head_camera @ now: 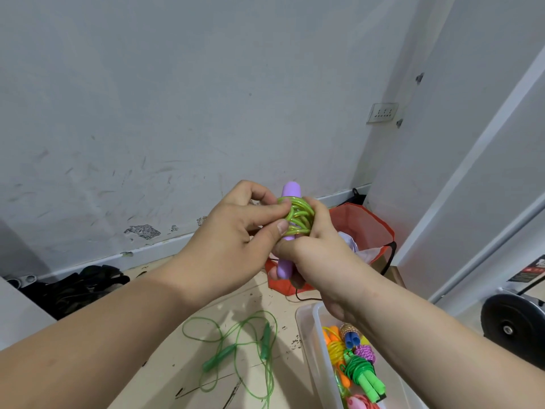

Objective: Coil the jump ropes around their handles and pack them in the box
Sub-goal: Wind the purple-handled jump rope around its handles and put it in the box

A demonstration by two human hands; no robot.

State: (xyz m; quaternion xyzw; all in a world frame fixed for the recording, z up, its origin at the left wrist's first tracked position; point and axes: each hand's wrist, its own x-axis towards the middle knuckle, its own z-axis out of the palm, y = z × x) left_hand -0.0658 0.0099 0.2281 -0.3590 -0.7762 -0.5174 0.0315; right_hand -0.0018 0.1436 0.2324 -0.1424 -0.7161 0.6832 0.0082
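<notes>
A jump rope with purple handles [285, 265] is held up in front of me, its yellow-green cord [298, 215] wound in several turns around the handles. My right hand [318, 252] grips the handles from the right. My left hand [236, 234] pinches the coiled cord with thumb and forefinger. On the floor below lies a loose green jump rope [236, 349], uncoiled, with green handles. A clear plastic box [309, 343] at lower right holds several coiled ropes [354, 367] in orange, yellow, green, blue and pink.
A red fabric bag [365, 228] with white contents stands by the wall behind my hands. Dark clothing [79, 287] lies piled at the left by the baseboard. A black weight plate [510, 329] sits at the right. A white door panel [472, 172] rises at the right.
</notes>
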